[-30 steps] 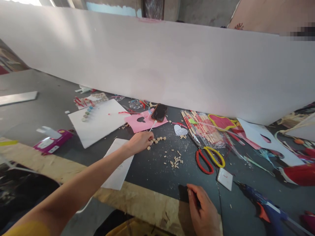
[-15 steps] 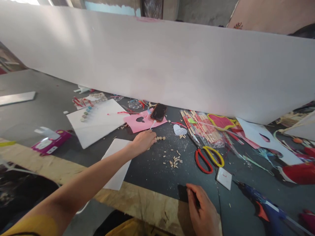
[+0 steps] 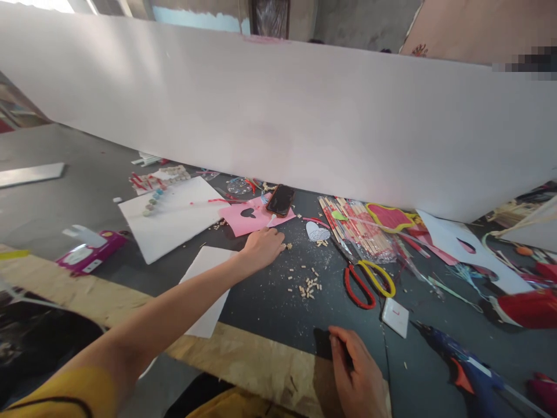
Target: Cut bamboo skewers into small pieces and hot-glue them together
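My left hand [image 3: 264, 247] reaches forward over the dark tabletop, its fingers bent down and closed above a short row of small wooden pieces [image 3: 289, 246]. The hand covers part of that row, and whatever lies under its fingertips is hidden. Close to the front edge rests my right hand [image 3: 359, 371], loosely curled, with no object visible in it. Between the hands lies a scatter of short cut wooden stick bits [image 3: 310, 286]. Just beyond my left hand is pink paper [image 3: 235, 219] with a dark cut-out, and a phone [image 3: 281, 200] lies on its edge.
Scissors with red and yellow handles [image 3: 368, 283] lie right of centre beside a white square tile [image 3: 395, 317]. A blue glue gun [image 3: 467, 363] is at the right. Wooden sticks [image 3: 357, 226] lie behind the scissors. A tall white board [image 3: 278, 110] stands across the back.
My left hand has shifted slightly right along the row of wooden pieces and now covers more of it. My right hand stays in place.
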The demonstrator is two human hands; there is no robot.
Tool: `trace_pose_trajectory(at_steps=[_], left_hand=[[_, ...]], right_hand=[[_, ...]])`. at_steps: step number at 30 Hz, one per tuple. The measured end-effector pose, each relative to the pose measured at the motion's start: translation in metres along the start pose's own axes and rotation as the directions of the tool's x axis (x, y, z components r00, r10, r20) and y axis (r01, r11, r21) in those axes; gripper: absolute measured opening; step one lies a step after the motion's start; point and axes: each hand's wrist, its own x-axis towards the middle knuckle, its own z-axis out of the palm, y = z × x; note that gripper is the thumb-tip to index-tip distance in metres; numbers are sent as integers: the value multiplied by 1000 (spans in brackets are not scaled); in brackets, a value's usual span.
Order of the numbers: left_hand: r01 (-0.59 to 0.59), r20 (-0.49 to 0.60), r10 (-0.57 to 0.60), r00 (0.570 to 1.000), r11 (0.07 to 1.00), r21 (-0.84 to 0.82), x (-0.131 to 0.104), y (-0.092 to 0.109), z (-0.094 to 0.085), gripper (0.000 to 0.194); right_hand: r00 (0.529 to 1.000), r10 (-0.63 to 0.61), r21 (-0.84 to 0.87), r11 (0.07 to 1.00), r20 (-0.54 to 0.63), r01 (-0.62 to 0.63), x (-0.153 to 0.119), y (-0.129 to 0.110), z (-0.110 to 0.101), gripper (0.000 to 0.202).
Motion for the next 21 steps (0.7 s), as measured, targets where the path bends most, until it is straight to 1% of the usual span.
trace_pose_trajectory(at_steps=[3,6,9,11,12,15,17,21], left_hand=[[15,-30,-16,999,1000,-21,1,-5,-11,25],[64,-97,-69,993,997,-53,-5,-22,-33,37],[140,-168,-150,974,987,-73,-22,-40,-54,36],[169,-185,-181,966,982,-81,-39,-48,-60,34],[177,-195,-193,962,979,-98,-49,-51,-61,33],[188,-141,-204,969,975,-120,-82,-60,-57,32],[231,-152,-248,957,965,-124,-104,-66,-51,32],[240,-202,-254,946,967,-90,-142,-74,-35,31]], right_hand=[[1000,14,-5,1000,2,-14,-1,1,1,18],[1000,0,0,1000,-11,0,-1,3,2,17],[1000,-19,7,1000,-19,19,-1,4,3,17],[999,-34,8,999,-17,34,-2,5,3,17],[999,-40,8,999,-15,40,-2,7,3,18],[999,-33,14,999,10,33,-7,12,4,21],[1000,-3,21,1000,23,3,-10,18,5,23],[998,50,16,999,37,-51,-11,32,4,27]])
